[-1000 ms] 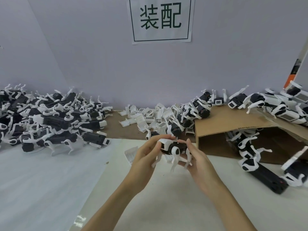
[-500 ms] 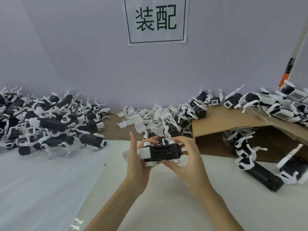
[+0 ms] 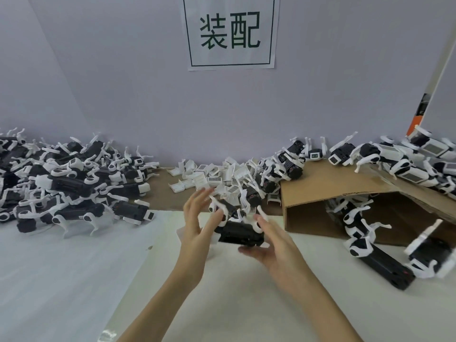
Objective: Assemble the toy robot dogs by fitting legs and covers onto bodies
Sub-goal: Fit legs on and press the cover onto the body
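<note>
Half a second ago we had the black plastic toy dog body with white legs (image 3: 238, 232) clamped level between both hands; now it sits turned belly-up, legs pointing away from us, and our fingers have loosened. Our left hand (image 3: 197, 225) is spread, fingers straight and only brushing the body's left end, while our right hand (image 3: 271, 245) lies flat and open beneath it, cradling rather than gripping. The body hovers above the white table sheet (image 3: 74, 267), just in front of the heap of white plastic covers (image 3: 209, 177). We judge the legs are seated, so a cover likely comes next; motion blur hides finer contact.
</note>
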Available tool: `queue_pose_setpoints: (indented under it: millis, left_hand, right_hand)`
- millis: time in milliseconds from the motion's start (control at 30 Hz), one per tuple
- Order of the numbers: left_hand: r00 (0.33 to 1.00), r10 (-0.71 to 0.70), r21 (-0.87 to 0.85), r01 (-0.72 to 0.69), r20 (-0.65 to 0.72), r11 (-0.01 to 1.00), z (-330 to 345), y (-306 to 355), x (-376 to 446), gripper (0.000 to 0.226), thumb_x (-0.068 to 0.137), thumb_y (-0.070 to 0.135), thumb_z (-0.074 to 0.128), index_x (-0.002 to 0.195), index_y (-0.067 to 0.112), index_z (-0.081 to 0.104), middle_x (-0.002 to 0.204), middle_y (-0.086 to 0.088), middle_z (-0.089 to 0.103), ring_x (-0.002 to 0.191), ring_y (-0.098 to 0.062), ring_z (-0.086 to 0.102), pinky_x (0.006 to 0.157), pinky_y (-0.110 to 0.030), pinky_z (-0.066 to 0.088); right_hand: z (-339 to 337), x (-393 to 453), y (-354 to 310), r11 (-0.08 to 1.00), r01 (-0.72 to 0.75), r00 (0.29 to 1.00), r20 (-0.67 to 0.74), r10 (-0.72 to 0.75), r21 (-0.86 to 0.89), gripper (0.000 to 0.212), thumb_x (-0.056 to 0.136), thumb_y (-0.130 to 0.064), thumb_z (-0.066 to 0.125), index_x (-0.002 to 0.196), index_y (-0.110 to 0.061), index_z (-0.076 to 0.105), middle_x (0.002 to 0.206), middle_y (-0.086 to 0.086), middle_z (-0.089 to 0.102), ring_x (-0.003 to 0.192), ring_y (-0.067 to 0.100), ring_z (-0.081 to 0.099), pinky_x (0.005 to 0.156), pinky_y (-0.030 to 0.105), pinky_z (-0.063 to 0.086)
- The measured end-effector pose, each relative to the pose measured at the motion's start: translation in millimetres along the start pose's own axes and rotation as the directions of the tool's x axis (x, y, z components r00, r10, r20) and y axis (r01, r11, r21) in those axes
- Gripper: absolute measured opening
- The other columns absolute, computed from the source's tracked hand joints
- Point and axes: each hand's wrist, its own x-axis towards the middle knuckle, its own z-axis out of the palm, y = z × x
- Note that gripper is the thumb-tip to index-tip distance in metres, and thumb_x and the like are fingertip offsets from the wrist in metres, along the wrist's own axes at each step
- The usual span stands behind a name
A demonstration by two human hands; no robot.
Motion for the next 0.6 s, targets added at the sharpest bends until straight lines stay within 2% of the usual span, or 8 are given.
queue_pose_setpoints:
  millis: [33,100,200,267,400,467,533,600]
  left_hand:
    - [0.996,-0.092,0.005,0.092,0.007,0.996,-1,2,0,0.049,0.094,0.056,0.072,0.14,0.046,0.058,0.148,0.014,0.056,0.13,-0.008,0.06,0.09,-0.02,0.05]
    - [0.97,-0.238,0.003,0.239,0.036,0.971,-2,-1,2,0.059,0.087,0.065,0.068,0.139,0.038,0.058,0.133,0.005,0.069,0.107,-0.016,0.072,0.077,-0.018,0.053]
    - [0.967,-0.254,0.117,0.252,0.0,0.961,2,-7,2,0.057,0.085,0.07,0.06,0.122,0.026,0.067,0.103,0.004,0.077,0.072,-0.012,0.066,0.07,-0.02,0.047]
    - [0.975,-0.21,0.131,0.218,-0.074,0.967,1,-9,4,0.057,0.084,0.071,0.064,0.12,0.027,0.07,0.095,0.001,0.074,0.065,-0.009,0.059,0.063,-0.015,0.046]
    - [0.991,-0.133,0.132,0.134,-0.017,0.982,-9,-11,9,0.053,0.084,0.07,0.073,0.121,0.033,0.073,0.101,-0.001,0.074,0.075,-0.011,0.063,0.067,-0.015,0.047]
    - [0.986,-0.156,0.054,0.153,0.056,0.987,-10,-8,10,0.055,0.09,0.076,0.06,0.13,0.039,0.069,0.116,-0.001,0.076,0.101,-0.012,0.07,0.084,-0.022,0.051]
    - [0.932,-0.33,-0.234,0.358,0.15,0.904,-14,-3,15,0.079,0.093,0.087,0.038,0.14,0.029,0.065,0.133,-0.008,0.072,0.12,-0.024,0.069,0.091,-0.035,0.058]
    - [0.838,-0.47,-0.293,0.54,0.279,0.789,-25,1,19,0.099,0.087,0.09,0.025,0.137,0.016,0.069,0.128,-0.019,0.069,0.105,-0.034,0.069,0.07,-0.034,0.058]
  right_hand:
    - [-3,2,-1,0.998,0.052,0.999,-0.015,-0.051,0.021,0.047,0.085,-0.034,0.077,0.127,-0.013,0.071,0.116,0.02,0.074,0.096,0.035,0.075,0.092,0.046,0.062]
    - [-7,4,-3,0.988,0.122,0.991,-0.047,-0.127,-0.098,0.062,0.081,-0.033,0.08,0.136,-0.012,0.062,0.112,0.011,0.077,0.106,0.025,0.074,0.102,0.047,0.057]
    - [-5,2,1,0.952,0.144,0.989,0.0,-0.149,-0.27,0.051,0.084,-0.047,0.082,0.124,-0.015,0.071,0.112,0.01,0.078,0.109,0.024,0.074,0.11,0.053,0.05]
    - [-2,0,4,0.941,0.123,0.992,0.02,-0.123,-0.315,0.045,0.081,-0.057,0.082,0.116,-0.029,0.075,0.111,0.005,0.078,0.106,0.024,0.076,0.11,0.052,0.049]
    - [0,-1,5,0.95,0.169,0.985,0.073,-0.155,-0.261,0.043,0.083,-0.048,0.082,0.123,-0.036,0.071,0.126,-0.001,0.074,0.118,0.022,0.071,0.109,0.046,0.051]
    - [-4,0,3,0.962,0.201,0.977,0.11,-0.183,-0.184,0.055,0.085,-0.034,0.083,0.136,-0.03,0.062,0.137,0.003,0.067,0.126,0.022,0.065,0.107,0.041,0.051]
    - [-7,-2,-2,0.945,0.251,0.958,0.191,-0.212,-0.211,0.062,0.09,-0.014,0.08,0.144,-0.028,0.053,0.144,0.002,0.061,0.131,0.022,0.061,0.106,0.037,0.051]
    - [-11,-6,-7,0.899,0.29,0.938,0.284,-0.198,-0.33,0.066,0.092,0.002,0.074,0.145,-0.03,0.051,0.148,-0.003,0.057,0.133,0.019,0.058,0.102,0.034,0.053]
